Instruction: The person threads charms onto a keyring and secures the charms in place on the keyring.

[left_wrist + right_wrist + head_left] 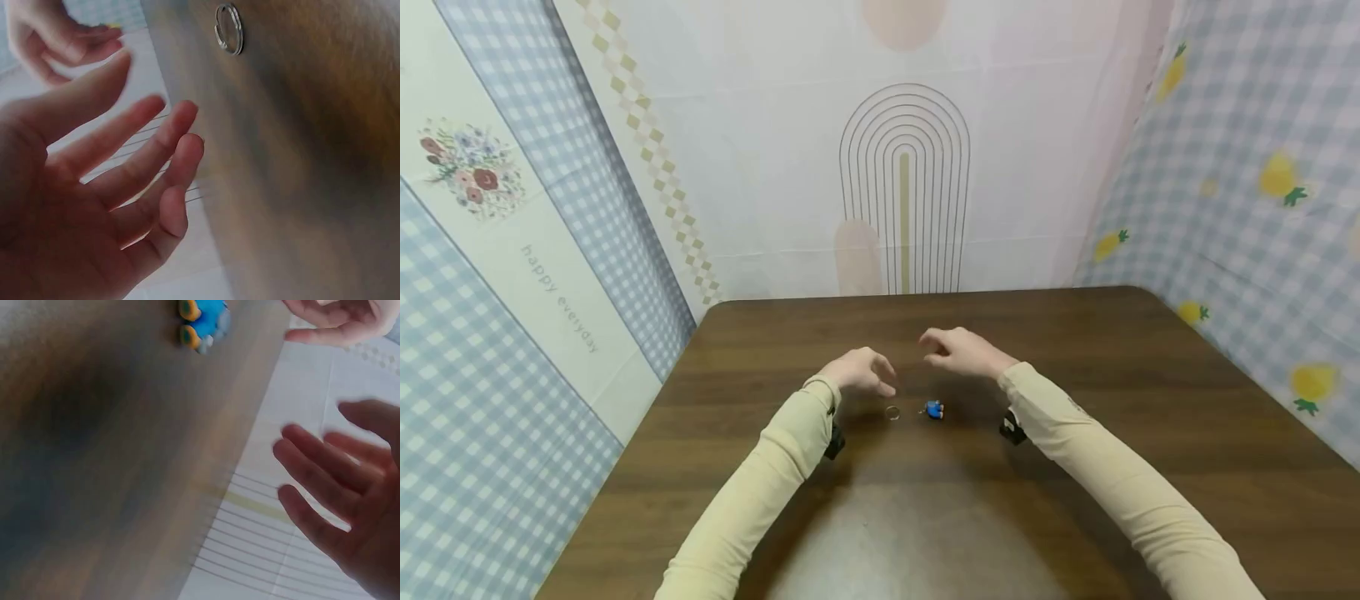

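Observation:
A silver split key ring [892,412] lies on the brown wooden table, and the left wrist view shows its doubled metal loop [229,29] up close. Just to its right is a small blue figurine charm [934,409] with orange-yellow feet and a bit of metal at one end; the right wrist view shows this charm [203,322] lying on the wood. My left hand [861,371] hovers beyond the ring, fingers loosely bent and holding nothing. Over the table past the charm, my right hand [964,352] is also bare, its fingers relaxed and spread apart.
The wooden table [760,333] reaches back to a white cloth backdrop [760,167] with printed arches. Checked cloth hangs [1240,208] on the right, and more checked cloth [475,400] on the left. Dark wrist cameras [1012,427] sit under both sleeves.

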A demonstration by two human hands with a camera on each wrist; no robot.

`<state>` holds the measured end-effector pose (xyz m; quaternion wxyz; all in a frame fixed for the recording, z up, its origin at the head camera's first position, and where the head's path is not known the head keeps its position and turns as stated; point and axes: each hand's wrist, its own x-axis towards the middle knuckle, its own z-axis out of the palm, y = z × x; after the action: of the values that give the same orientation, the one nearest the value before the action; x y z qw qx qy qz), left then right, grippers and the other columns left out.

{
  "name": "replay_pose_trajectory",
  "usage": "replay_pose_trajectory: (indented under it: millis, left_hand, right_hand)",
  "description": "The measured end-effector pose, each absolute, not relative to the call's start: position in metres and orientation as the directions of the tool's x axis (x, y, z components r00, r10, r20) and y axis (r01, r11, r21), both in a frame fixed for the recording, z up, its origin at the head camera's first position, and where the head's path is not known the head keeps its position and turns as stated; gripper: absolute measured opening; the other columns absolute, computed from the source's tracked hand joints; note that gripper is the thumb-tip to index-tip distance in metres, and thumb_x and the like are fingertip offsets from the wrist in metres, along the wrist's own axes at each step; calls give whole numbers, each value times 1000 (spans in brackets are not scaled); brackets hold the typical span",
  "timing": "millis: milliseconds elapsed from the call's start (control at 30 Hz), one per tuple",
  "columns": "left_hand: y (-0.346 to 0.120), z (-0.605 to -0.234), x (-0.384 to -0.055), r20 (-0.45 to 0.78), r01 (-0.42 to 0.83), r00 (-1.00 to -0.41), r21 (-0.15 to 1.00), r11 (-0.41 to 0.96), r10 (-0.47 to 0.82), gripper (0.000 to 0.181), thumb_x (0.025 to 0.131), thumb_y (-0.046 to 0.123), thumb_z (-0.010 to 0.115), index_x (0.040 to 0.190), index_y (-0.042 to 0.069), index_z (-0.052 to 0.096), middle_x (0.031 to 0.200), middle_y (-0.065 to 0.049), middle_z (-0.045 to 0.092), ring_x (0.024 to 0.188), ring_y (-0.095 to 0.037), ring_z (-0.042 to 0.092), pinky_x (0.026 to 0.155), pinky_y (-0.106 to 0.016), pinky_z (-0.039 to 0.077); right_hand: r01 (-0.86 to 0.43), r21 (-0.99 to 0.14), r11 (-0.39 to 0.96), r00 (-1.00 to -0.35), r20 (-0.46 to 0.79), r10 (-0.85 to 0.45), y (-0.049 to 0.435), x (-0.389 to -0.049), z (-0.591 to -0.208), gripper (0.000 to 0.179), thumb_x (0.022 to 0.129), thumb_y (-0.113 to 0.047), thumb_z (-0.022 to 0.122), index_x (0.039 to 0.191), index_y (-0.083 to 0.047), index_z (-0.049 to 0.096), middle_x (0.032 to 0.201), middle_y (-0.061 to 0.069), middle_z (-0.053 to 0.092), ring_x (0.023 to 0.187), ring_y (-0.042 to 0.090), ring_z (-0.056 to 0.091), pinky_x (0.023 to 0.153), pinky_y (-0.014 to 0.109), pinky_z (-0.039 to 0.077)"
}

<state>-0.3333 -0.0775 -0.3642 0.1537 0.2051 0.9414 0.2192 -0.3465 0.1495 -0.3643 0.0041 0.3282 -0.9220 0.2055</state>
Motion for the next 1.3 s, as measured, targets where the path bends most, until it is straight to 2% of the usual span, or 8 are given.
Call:
replay_pose_trajectory:
  millis: [100,233,367,567,700,1000,1200,1300]
  left_hand:
    - [-80,-383,-351,-255,355,-803,522,776,539,26,77,19,80,102,17,73,101,-1,71,88,-15,59,82,-29,50]
    - [-80,-409,-366,-300,364,-740,574,733,602,25,72,23,84,94,19,72,82,1,68,77,-12,56,74,-26,48]
    - [-74,-406,-354,-315,340,-754,563,754,576,25,73,19,83,93,14,69,86,-1,68,78,-13,56,75,-26,47]
    - [-65,-398,-331,-272,310,-826,513,800,494,22,73,7,80,90,6,66,82,2,62,71,-10,49,62,-19,40]
    - [-63,-397,-327,-258,300,-851,475,827,457,20,73,7,81,85,7,65,78,5,57,70,-12,47,59,-20,38]
    - [-61,-397,-327,-233,340,-834,497,799,500,20,75,-3,73,85,8,60,74,3,57,67,-12,47,58,-20,38]
    - [-62,-397,-327,-234,344,-835,485,804,498,17,74,-2,74,83,7,64,72,3,58,65,-12,48,57,-21,39]
    - [-63,-396,-327,-235,339,-835,493,801,498,15,74,-3,73,82,7,65,72,3,58,63,-12,49,56,-21,40]
  right_hand:
    - [-669,-363,649,-710,55,-702,146,-343,-371,21,91,-16,65,108,-3,64,96,8,71,84,14,65,76,30,54]
    - [-713,-375,592,-619,-60,-783,141,-339,-381,20,87,-18,71,101,-5,65,95,4,70,88,13,66,80,27,53]
    - [-743,-362,563,-567,-105,-817,136,-337,-390,21,83,-16,76,98,-7,65,97,3,68,90,12,64,80,25,52]
    - [-765,-304,568,-569,-96,-817,131,-337,-399,17,79,-8,76,92,-8,64,91,1,63,81,9,57,74,23,49]
    - [-760,-289,582,-583,-92,-807,130,-337,-401,12,80,-3,72,86,-10,64,86,0,62,77,7,54,70,21,47]
    - [-773,-192,605,-613,-19,-790,128,-329,-403,13,82,2,62,77,-10,62,71,-2,61,64,7,49,62,21,44]
    - [-764,-184,619,-626,-20,-779,124,-317,-403,21,83,13,55,76,-7,53,66,-3,48,59,8,39,58,21,37]
    - [-761,-177,625,-632,-19,-775,125,-315,-404,18,83,13,57,81,-5,55,69,-1,53,62,10,46,60,22,43]
